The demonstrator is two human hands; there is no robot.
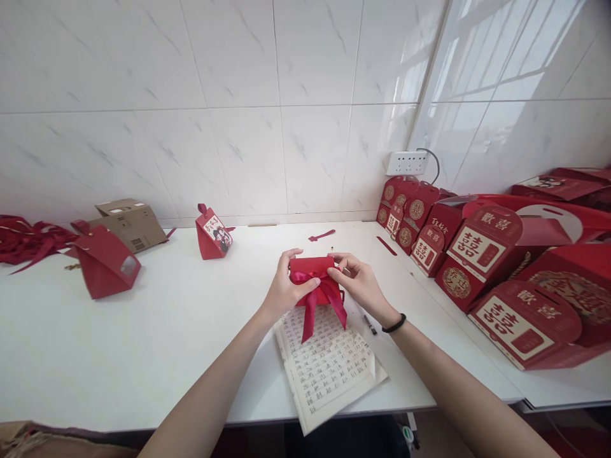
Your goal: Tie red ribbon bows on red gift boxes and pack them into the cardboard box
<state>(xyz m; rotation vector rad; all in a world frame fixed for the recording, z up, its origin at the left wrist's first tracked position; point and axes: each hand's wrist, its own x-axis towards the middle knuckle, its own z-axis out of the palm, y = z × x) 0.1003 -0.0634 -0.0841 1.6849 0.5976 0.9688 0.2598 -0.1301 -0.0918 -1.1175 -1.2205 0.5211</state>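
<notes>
A small red gift box with a crimson ribbon bow on its front is held between my two hands, above the top of an open notebook. My left hand grips the box's left side, thumb on the bow's left loop. On the other side my right hand is closed at the upper right corner, its thumb and fingers at the bow's right loop. Two ribbon tails hang down over the page. The back of the box is hidden. The notebook is filled with handwritten marks, and a pen lies beside it.
Red boxes with gold and white labels crowd the right side. At left stand two red bag-shaped boxes, a cardboard box and a heap of red ribbon. Ribbon scraps lie near the tiled wall, below a power strip.
</notes>
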